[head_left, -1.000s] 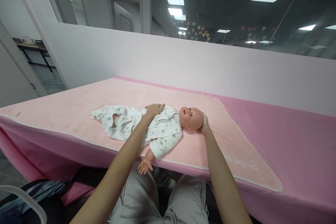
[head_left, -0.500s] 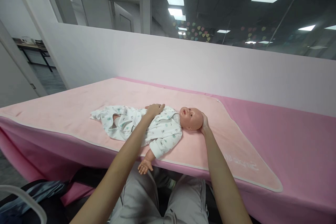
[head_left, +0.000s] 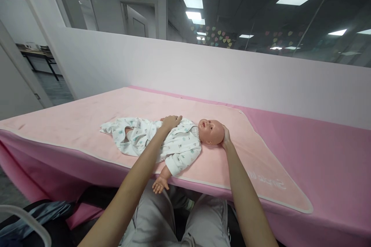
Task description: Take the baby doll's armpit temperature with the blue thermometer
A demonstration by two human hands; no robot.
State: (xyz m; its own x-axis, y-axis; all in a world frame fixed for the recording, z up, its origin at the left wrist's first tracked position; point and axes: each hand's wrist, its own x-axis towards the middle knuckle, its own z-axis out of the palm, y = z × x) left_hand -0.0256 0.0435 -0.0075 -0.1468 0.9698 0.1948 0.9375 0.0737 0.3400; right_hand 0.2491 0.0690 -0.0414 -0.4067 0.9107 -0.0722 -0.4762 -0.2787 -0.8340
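A baby doll [head_left: 211, 132] lies on its back on a pale pink mat [head_left: 95, 104], head to the right and legs to the left. It wears a white patterned outfit [head_left: 185, 146]. One doll arm sticks out over the mat's front edge, its palm showing. My left hand [head_left: 171, 122] rests flat on the doll's torso, fingers stretched out. At the crown of the doll's head, my right hand [head_left: 226, 137] is cupped around it, with part of its fingers hidden behind the head.
Under the mat, a pink cloth [head_left: 333, 154] covers the table and hangs over its front. A white wall [head_left: 203, 69] with glass above runs along the back. My legs are beneath the table edge. Dark fabric and a pale curved bar [head_left: 29, 220] are at lower left.
The view has tilted very slightly. Both hands and the doll stay in the same places.
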